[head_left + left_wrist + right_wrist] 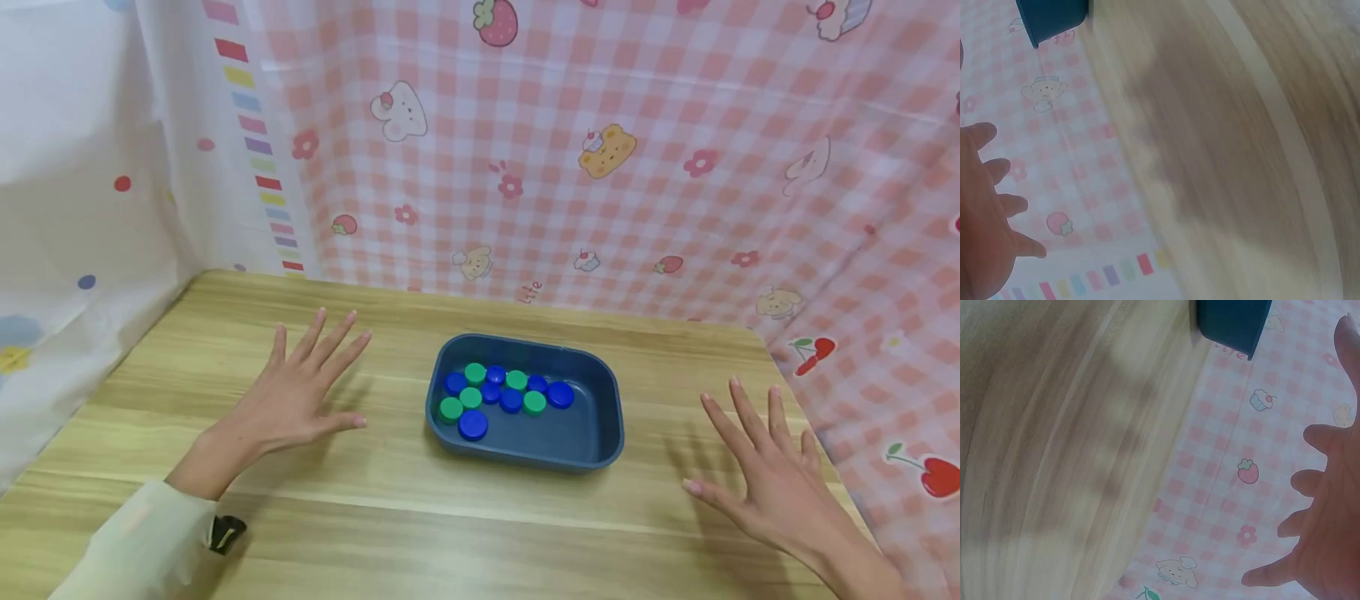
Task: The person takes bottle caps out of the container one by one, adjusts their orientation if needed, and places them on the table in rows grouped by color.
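Observation:
A dark blue-grey rectangular tray (555, 437) with rounded corners sits on the wooden table. Inside lie several round blue caps (472, 425) and green caps (534, 403), mostly toward its left and middle. My left hand (296, 400) hovers over the table left of the tray, fingers spread and holding nothing. On the other side, my right hand (780, 483) is likewise spread, held above the tabletop with nothing in it. Both hands are apart from the tray. In the left wrist view, a corner of the tray (1054, 19) shows at the top; the right wrist view shows another corner (1232, 325).
The wooden table (360, 517) ends at a pink checked curtain (547, 217) behind and on the right. A white curtain with coloured dots (67, 217) hangs at the left. A black strap-like piece (227, 533) sticks out by the left sleeve (142, 542).

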### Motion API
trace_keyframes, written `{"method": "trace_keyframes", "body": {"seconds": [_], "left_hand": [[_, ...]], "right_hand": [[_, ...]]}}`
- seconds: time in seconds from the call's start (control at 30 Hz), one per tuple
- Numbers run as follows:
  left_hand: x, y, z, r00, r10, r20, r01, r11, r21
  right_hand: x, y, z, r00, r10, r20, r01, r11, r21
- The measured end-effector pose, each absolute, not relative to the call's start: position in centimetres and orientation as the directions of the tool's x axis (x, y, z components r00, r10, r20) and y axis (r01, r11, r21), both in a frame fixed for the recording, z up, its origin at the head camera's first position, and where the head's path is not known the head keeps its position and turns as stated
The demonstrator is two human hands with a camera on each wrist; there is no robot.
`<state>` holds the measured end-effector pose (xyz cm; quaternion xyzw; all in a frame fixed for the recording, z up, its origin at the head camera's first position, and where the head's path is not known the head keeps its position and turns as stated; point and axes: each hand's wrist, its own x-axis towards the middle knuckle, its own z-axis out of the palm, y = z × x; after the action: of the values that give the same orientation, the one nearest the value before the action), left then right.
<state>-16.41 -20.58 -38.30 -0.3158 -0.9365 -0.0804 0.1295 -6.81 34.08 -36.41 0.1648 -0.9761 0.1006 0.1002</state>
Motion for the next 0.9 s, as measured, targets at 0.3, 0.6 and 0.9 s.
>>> {"method": "trace_keyframes", "body": {"seconds": [0.3, 0.6, 0.9], "left_hand": [[-17.0, -19.3, -38.7, -0.779, 0.585, 0.226, 0.618, 0.776, 0.122], [-18.3, -16.7, -38.9, -0.756, 0.626, 0.194, 0.655, 0.719, 0.231], [-18.5, -14.9, -39.7, -0.725, 0.659, 0.199, 0.683, 0.651, 0.332]], "right_hand": [[-7.0, 33.4, -36.1, -0.918, -0.322, 0.23, -0.36, 0.921, -0.15], [-7.3, 32.5, -35.9, -0.892, -0.384, 0.238, -0.42, 0.899, -0.122], [-7.4, 31.1, -35.9, -0.884, -0.404, 0.236, -0.449, 0.875, -0.18]]}}
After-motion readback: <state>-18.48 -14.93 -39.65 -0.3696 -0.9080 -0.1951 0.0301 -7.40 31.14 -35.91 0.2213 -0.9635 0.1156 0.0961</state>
